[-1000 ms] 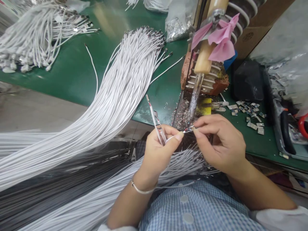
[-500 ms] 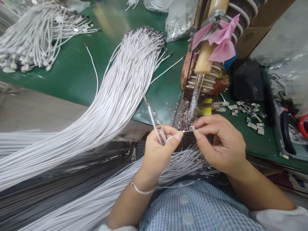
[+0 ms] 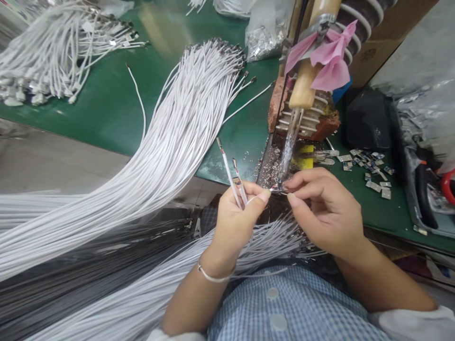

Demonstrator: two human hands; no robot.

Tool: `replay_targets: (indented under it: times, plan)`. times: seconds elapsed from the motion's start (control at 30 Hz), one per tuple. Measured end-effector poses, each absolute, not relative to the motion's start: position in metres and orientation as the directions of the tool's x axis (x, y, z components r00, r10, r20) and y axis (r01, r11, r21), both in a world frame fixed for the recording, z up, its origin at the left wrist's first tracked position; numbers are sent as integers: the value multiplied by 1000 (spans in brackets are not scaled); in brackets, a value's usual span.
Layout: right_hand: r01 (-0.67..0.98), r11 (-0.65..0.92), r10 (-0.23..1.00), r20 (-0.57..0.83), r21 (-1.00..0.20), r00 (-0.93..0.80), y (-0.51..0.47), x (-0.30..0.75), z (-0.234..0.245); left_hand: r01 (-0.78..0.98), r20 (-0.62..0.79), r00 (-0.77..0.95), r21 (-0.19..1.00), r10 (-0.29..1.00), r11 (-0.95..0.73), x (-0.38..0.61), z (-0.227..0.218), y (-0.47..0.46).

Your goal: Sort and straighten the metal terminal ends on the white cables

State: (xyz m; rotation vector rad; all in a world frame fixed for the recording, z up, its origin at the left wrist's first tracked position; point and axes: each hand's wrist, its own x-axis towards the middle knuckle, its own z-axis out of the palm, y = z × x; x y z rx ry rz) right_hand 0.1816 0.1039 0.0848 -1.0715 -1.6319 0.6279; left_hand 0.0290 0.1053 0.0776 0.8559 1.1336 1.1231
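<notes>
My left hand [image 3: 236, 213] is closed around several white cables [image 3: 229, 173]. Two of their ends stick up past the fingers, one showing red wire and one a small metal tip. Between thumb and forefinger it pinches another cable's stripped end. Opposite it, my right hand [image 3: 322, 208] pinches a small connector [image 3: 283, 190], mostly hidden by fingertips, against that wire end. Just above the joint sits the dark tip of a fixed soldering iron [image 3: 289, 142], which has a wooden handle and a pink cloth strip tied on it.
A thick bundle of white cables [image 3: 177, 128] crosses the green table [image 3: 103, 128], and another bundle [image 3: 263, 241] lies below my hands. Loose metal connectors [image 3: 373, 163] lie on the right, beside a tray [image 3: 414, 189] with red- and black-handled tools. A brick [image 3: 325, 128] stands behind the iron.
The connector and wire end have shifted slightly up and left, under the iron's tip. The cable ends in my left hand now stand a little more upright.
</notes>
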Motion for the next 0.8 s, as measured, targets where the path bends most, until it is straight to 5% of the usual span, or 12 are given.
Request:
replay_targets:
  times: [0.8]
  plan:
    - [347, 487, 866, 494, -802, -73, 98, 184, 94, -232, -234, 6, 945, 972, 229, 28, 83, 105]
